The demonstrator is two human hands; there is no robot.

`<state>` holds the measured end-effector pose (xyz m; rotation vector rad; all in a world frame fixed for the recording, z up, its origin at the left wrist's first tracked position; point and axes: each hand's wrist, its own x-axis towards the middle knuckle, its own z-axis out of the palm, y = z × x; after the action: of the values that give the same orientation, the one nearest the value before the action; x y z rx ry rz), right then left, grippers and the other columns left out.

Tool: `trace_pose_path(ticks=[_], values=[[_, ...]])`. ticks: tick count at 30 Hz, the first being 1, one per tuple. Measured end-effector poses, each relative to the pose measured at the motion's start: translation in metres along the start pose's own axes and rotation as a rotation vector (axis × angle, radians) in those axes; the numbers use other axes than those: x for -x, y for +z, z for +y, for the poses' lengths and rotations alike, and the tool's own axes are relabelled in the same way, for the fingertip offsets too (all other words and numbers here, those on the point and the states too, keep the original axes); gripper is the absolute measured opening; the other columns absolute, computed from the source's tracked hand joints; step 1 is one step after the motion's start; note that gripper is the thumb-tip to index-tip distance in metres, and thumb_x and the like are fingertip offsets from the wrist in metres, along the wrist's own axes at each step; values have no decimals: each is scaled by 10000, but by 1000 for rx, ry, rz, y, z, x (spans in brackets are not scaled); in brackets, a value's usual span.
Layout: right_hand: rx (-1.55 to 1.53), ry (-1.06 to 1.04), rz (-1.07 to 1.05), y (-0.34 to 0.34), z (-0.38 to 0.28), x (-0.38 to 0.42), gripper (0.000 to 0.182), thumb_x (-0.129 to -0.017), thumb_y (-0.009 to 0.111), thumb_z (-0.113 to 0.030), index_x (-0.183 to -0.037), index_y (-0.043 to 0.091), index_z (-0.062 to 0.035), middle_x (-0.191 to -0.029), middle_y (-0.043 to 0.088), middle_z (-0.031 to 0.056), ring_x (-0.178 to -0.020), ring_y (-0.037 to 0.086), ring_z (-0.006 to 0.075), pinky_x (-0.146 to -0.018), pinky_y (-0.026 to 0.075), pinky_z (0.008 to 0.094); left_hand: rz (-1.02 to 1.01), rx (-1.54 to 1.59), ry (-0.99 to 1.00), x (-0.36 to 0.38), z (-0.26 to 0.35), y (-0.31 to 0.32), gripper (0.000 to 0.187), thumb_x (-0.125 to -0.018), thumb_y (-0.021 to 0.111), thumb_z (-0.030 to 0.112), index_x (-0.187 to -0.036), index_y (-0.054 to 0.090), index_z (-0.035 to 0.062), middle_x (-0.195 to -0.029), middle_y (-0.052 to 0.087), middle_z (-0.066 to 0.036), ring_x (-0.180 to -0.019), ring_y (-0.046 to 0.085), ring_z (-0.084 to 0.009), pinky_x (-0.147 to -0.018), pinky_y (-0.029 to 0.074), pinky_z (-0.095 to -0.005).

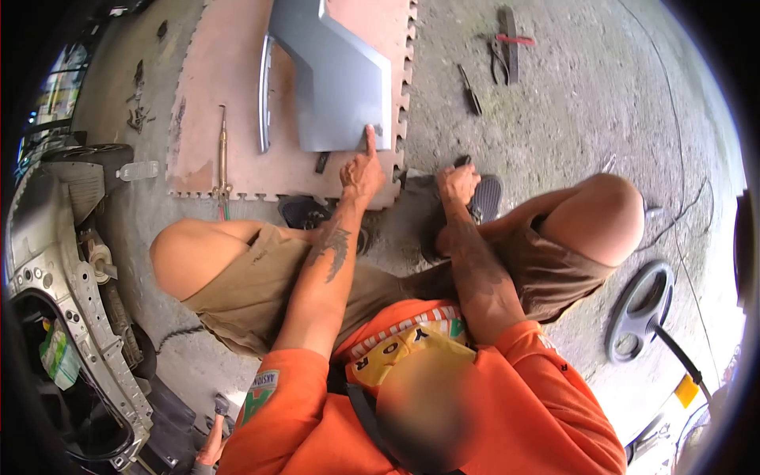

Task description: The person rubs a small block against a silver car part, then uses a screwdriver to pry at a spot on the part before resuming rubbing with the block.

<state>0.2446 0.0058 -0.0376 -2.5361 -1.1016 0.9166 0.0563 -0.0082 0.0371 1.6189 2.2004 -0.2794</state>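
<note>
A silver-grey painted panel (340,87) lies on the pinkish foam mat (194,150), with a narrow trim edge along its left side. The stretched index finger of my left hand (362,174) touches the panel near its lower right corner; the other fingers are curled and nothing shows in them. Beside the mat, above a dark sandal (488,194), my right hand (459,182) is closed round a small black object (463,161), mostly hidden by the fingers.
A brass-coloured torch (223,154) lies on the mat's left part. Pliers (499,62) and a screwdriver (471,93) rest on the concrete at upper right. Metal car bodywork (87,317) stands at left. A grey wheel-like part (640,313) and cables are at right. Another person's hand (212,443) shows at lower left.
</note>
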Motion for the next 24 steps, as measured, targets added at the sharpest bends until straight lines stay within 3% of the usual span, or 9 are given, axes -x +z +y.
trace_pose_path(ticks=[5, 12, 15, 18, 19, 20, 22, 23, 24], values=[[-32, -49, 63, 6, 7, -9, 465, -813, 684, -235, -1181, 457, -65, -1170, 505, 219, -1010, 627, 455, -844, 518, 545, -82, 38, 52, 1, 0, -13, 1024, -822, 601, 124, -1600, -62, 69, -937, 692, -297, -829, 704, -422, -807, 543, -502], [-142, -144, 147, -7, -26, -2, 428, -796, 645, -240, -1139, 474, -48, -1103, 552, 252, -975, 606, 463, -861, 493, 526, -61, 15, 43, -3, 0, -11, 1026, -821, 613, 133, -1601, -50, 65, -953, 690, -289, -868, 701, -413, -805, 542, -482], [-298, -464, 299, -20, -46, 4, 386, -771, 642, -226, -1078, 531, -21, -995, 568, 262, -944, 594, 482, -822, 477, 516, -50, -1, 34, 0, -2, -15, 1029, -838, 623, 169, -1607, -58, 107, -988, 693, -277, -904, 691, -434, -823, 539, -492], [-406, -555, 235, -54, -66, 15, 354, -745, 663, -203, -1002, 553, 13, -929, 588, 276, -899, 589, 502, -819, 478, 513, -124, 115, 19, 12, -9, -26, 933, -872, 617, 233, -1612, 59, 131, -1003, 692, -277, -935, 684, -446, -837, 536, -511], [-495, -542, 257, -50, -68, 6, 281, -767, 657, -165, -942, 555, 29, -855, 633, 236, -746, 627, 427, -681, 511, 482, 14, 153, -39, 15, -13, -19, 833, -885, 610, 254, -1580, 172, 120, -998, 692, -278, -938, 687, -436, -837, 538, -510], [-493, -542, 259, -45, -68, -2, 281, -767, 657, -165, -942, 555, 29, -855, 633, 236, -746, 627, 427, -681, 511, 482, 149, 190, -100, 16, -16, -12, 743, -899, 603, 275, -1549, 285, 108, -993, 692, -280, -942, 689, -427, -837, 539, -510], [-1247, -94, -245, -29, -63, -19, 220, -808, 663, -144, -903, 545, 14, -782, 641, 152, -585, 617, 298, -517, 499, 410, 210, 360, -223, 3, -22, -4, 601, -909, 604, 296, -1433, 430, 60, -959, 689, -280, -937, 696, -414, -829, 547, -485], [-1224, 32, -463, -55, -68, -2, 141, -878, 611, -154, -967, 553, -61, -793, 638, 96, -589, 626, 201, -504, 510, 311, 260, 556, -386, -16, -35, 19, 543, -909, 618, 337, -1349, 485, 46, -994, 677, -303, -958, 693, -418, -816, 551, -497], [-1220, 35, -463, -50, -63, 5, 141, -878, 611, -154, -967, 553, -61, -793, 638, 96, -589, 626, 201, -504, 510, 311, 309, 752, -552, -40, -49, 45, 504, -910, 631, 377, -1264, 540, 31, -1029, 665, -325, -978, 691, -421, -803, 555, -509]])
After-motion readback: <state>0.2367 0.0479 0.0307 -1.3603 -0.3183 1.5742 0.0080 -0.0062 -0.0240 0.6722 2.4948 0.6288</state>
